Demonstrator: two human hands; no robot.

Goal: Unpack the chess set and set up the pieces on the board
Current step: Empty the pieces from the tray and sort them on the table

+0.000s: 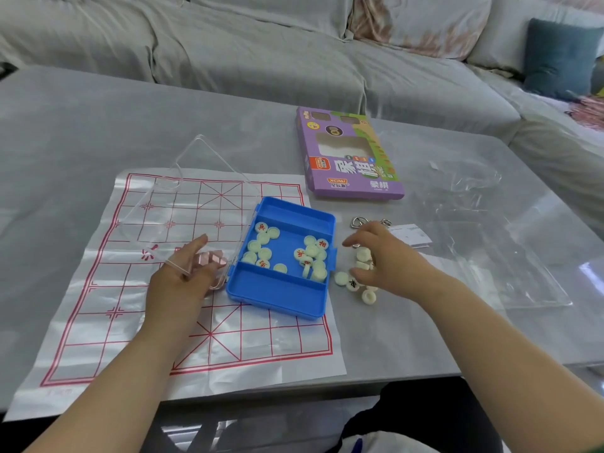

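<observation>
Chess pieces (312, 253), pale discs, some with red characters face up, lie loose in the larger far section of the blue tray (277, 297). The tray sits on the right side of the board sheet (98, 305), its right rim past the sheet's right edge. Its long axis runs away from you, the far end leaning slightly right.

Your left hand (183, 279) grips the near edge of the clear lid (183, 197), which stands tilted up over the sheet's far left.

Your right hand (385, 256) arches over the loose pieces (341, 277) on the table (98, 125) just right of the tray; you can't tell whether it pinches one.

Open grid lies nearer you than the tray and left of your forearm. The sheet's near left corner overhangs the table edge. The purple box (349, 158) lies beyond the tray, crumpled wrap (490, 240) to the right.
</observation>
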